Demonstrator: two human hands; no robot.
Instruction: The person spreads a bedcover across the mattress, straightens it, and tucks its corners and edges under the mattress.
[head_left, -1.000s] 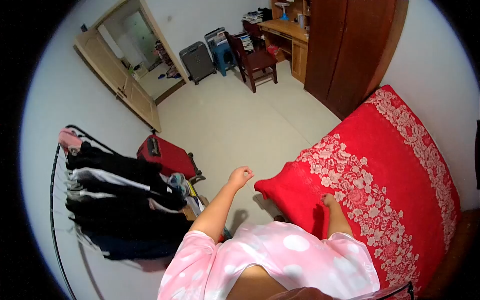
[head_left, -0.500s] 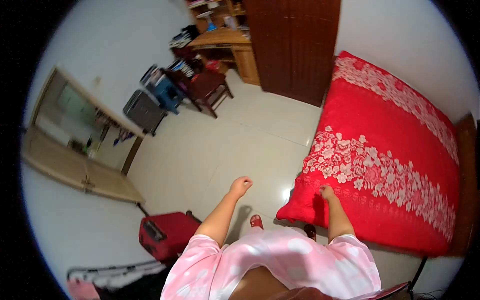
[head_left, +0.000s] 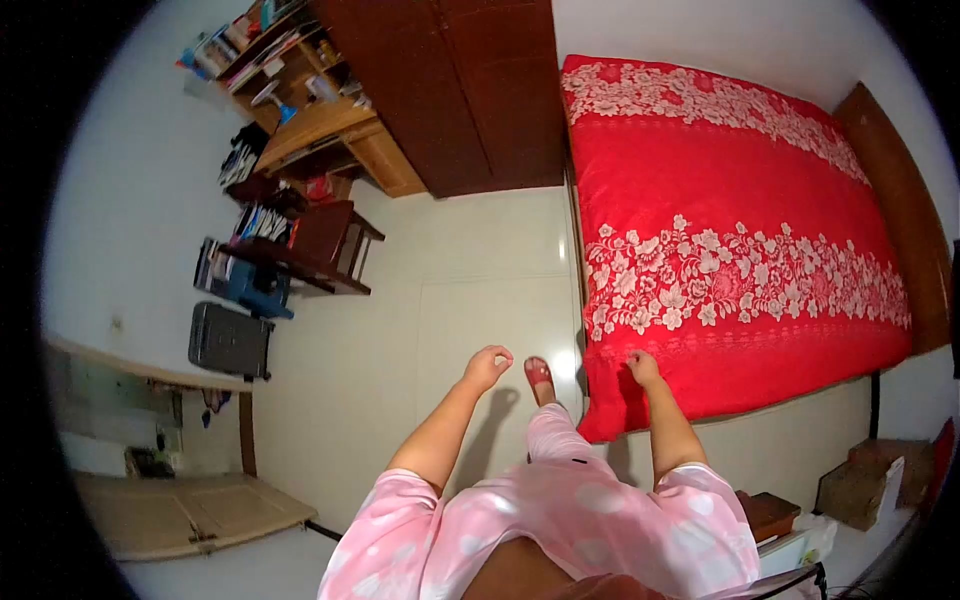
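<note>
My left hand (head_left: 488,367) is held out in front of me over the pale tiled floor, its fingers loosely curled toward the thumb with nothing in them. My right hand (head_left: 643,367) hangs above the near corner of the bed, nearest to the red bedcover (head_left: 690,180) with its bands of pale flowers. Its fingers are curled too, and no object shows in them. Whether it touches the cover is hard to tell. Below, one foot in a red slipper (head_left: 539,372) is stretched forward on the floor.
A dark red wardrobe (head_left: 450,95) stands ahead. To the left are a wooden desk (head_left: 320,130), a dark chair (head_left: 325,240), a blue stool (head_left: 260,285) and a grey suitcase (head_left: 230,338). A door (head_left: 190,510) stands at the lower left. Cardboard boxes (head_left: 855,490) sit at the lower right.
My view has turned to the right, so the furniture shifts left. One leg has stepped forward. The red suitcase has left the view, and boxes have appeared at the right. Both hands stay curled.
</note>
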